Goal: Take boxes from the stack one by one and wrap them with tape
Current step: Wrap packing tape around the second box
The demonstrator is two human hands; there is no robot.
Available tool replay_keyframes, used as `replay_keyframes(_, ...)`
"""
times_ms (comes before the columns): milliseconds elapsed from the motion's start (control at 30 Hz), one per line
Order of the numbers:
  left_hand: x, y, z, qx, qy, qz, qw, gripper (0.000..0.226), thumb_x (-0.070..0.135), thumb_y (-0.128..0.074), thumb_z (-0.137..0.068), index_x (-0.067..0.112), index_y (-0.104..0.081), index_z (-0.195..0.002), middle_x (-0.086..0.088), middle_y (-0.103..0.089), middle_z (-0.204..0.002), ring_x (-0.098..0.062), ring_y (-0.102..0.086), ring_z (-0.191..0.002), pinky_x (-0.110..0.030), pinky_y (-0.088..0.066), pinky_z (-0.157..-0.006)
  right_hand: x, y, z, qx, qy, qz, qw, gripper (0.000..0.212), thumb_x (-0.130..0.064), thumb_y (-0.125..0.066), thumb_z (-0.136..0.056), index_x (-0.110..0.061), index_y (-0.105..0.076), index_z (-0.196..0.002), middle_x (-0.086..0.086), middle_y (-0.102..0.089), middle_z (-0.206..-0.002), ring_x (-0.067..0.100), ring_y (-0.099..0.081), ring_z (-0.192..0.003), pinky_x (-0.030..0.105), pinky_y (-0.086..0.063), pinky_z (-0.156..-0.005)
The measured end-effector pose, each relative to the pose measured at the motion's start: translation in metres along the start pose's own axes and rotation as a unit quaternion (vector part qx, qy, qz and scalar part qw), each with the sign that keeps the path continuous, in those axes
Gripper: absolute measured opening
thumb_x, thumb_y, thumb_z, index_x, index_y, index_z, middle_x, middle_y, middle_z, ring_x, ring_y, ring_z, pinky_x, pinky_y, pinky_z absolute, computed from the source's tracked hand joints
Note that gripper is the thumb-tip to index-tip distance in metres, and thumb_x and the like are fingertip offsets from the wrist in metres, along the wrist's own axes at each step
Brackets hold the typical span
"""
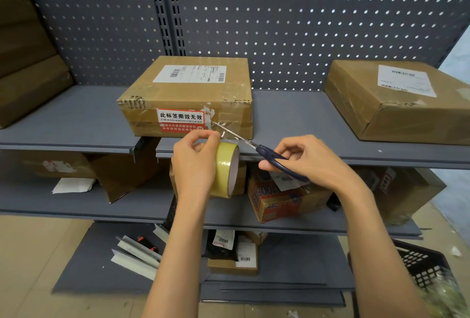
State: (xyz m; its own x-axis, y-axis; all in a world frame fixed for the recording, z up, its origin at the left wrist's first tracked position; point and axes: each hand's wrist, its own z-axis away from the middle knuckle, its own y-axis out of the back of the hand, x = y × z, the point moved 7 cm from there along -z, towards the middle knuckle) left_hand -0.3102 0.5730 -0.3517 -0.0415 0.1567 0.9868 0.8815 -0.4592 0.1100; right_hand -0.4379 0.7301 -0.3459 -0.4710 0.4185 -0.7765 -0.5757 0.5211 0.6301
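Yellowish tape [227, 167], a light stiff roll, is held by the left hand [194, 165], whose grip pinches the thin, sticky free strip, best taken at its edge. Scissors [264, 152] are gripped by the right hand [309, 160], blades seemingly at the strip. Just beyond, the cardboard box [187, 96] rests on the shelf [292, 116], probably light, liftable by its sides.

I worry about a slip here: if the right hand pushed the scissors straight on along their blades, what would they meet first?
Probably the stretched tape strip at the blade tips of the scissors held by the right hand, then the box front near its red label. Depth is unclear.
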Motion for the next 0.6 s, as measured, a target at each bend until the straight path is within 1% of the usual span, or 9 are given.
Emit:
replay_keyframes(100, -0.0008, -0.001, 0.0, -0.003, 0.005, 0.001, 1.0, 0.017, 0.018, -0.063, -0.09, 0.026, -0.064, -0.075, 0.011, -0.053, -0.062, 0.017, -0.047, -0.049, 0.0, -0.034, -0.051, 0.0002, 0.0033, -0.0017, -0.002, 0.008, -0.008, 1.0, 0.048, -0.06, -0.074, -0.054, -0.016, -0.071, -0.075, -0.006, -0.059, -0.055, 0.001, -0.047, -0.052, 0.015, -0.036, -0.052)
replay_keyframes(233, -0.0015, -0.0005, -0.0006, -0.005, 0.007, -0.007, 1.0, 0.015, 0.019, -0.063, -0.09, 0.026, -0.065, -0.076, 0.011, -0.053, -0.062, 0.018, -0.046, -0.048, 0.001, -0.033, -0.05, 0.001, 0.0046, -0.004, -0.004, 0.014, -0.005, 1.0, 0.036, -0.047, -0.081, -0.063, -0.014, -0.072, -0.074, -0.006, -0.055, -0.051, 0.0, -0.041, -0.048, 0.012, -0.03, -0.048)
replay_keyframes(300, -0.0025, -0.0002, -0.0014, -0.005, 0.01, -0.01, 1.0, 0.014, 0.02, -0.063, -0.09, 0.026, -0.066, -0.077, 0.011, -0.054, -0.063, 0.018, -0.047, -0.049, 0.001, -0.033, -0.05, 0.0001, 0.004, -0.0045, -0.007, 0.021, -0.007, 1.0, 0.04, -0.048, -0.08, -0.061, -0.012, -0.072, -0.074, -0.005, -0.054, -0.051, 0.001, -0.039, -0.047, 0.012, -0.029, -0.047)
replay_keyframes(367, -0.0036, 0.0002, -0.0017, -0.004, 0.014, -0.011, 1.0, 0.013, 0.021, -0.064, -0.09, 0.026, -0.066, -0.077, 0.011, -0.054, -0.063, 0.015, -0.048, -0.051, -0.001, -0.034, -0.05, -0.0008, 0.0034, -0.0045, -0.009, 0.026, -0.007, 1.0, 0.042, -0.05, -0.079, -0.058, -0.012, -0.071, -0.075, -0.007, -0.053, -0.049, 0.0, -0.039, -0.046, 0.011, -0.029, -0.046)
replay_keyframes(433, -0.0056, 0.0006, -0.0016, -0.003, 0.023, -0.01, 1.0, 0.014, 0.022, -0.063, -0.09, 0.026, -0.066, -0.077, 0.011, -0.054, -0.063, 0.005, -0.05, -0.055, -0.006, -0.036, -0.052, -0.0004, 0.0028, -0.0048, -0.013, 0.024, -0.003, 1.0, 0.038, -0.047, -0.08, -0.061, -0.013, -0.071, -0.074, -0.009, -0.053, -0.048, -0.001, -0.04, -0.045, 0.011, -0.03, -0.046)
replay_keyframes(467, -0.0067, 0.0006, -0.0014, -0.003, 0.028, -0.012, 1.0, 0.013, 0.022, -0.063, -0.09, 0.026, -0.066, -0.078, 0.011, -0.054, -0.063, 0.001, -0.048, -0.057, -0.008, -0.036, -0.053, 0.0, 0.0025, -0.0049, -0.016, 0.022, 0.0, 1.0, 0.038, -0.048, -0.079, -0.061, -0.013, -0.071, -0.074, -0.009, -0.054, -0.048, -0.001, -0.041, -0.045, 0.011, -0.031, -0.046)
replay_keyframes(600, -0.0091, -0.0006, -0.0006, -0.003, 0.031, -0.023, 0.999, 0.01, 0.019, -0.061, -0.09, 0.021, -0.067, -0.082, 0.009, -0.053, -0.063, -0.002, -0.043, -0.057, -0.004, -0.033, -0.046, 0.0011, -0.0001, -0.0058, -0.023, 0.019, 0.021, 0.999, 0.049, -0.059, -0.073, -0.053, -0.015, -0.071, -0.075, -0.006, -0.059, -0.053, -0.002, -0.046, -0.047, 0.011, -0.035, -0.047)
